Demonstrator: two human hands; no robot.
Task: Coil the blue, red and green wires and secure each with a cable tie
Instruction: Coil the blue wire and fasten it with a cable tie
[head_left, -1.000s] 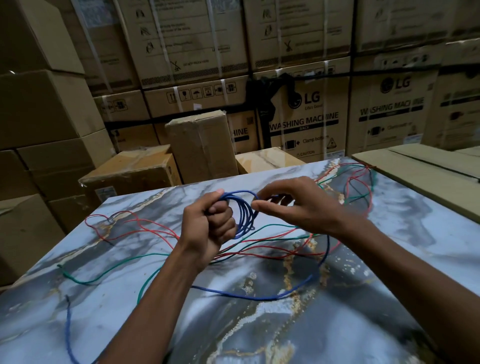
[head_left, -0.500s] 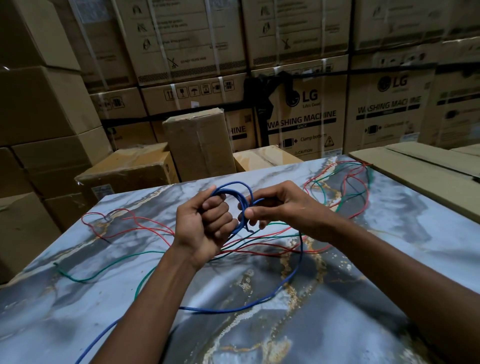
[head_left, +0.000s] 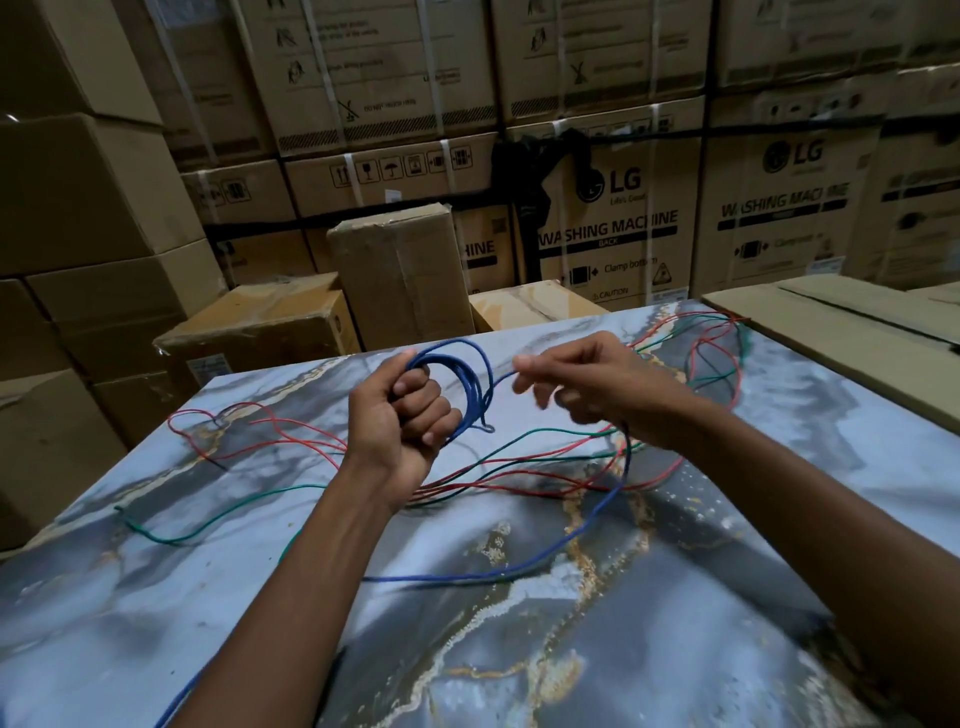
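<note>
Several turns of the blue wire (head_left: 470, 387) stand at frame centre in the closed left hand (head_left: 402, 415), while the right hand (head_left: 582, 384), just right of the coil, pinches the free strand running toward it.

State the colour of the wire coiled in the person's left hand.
Blue: the coil held in the left hand, clearest in the head view.
</note>
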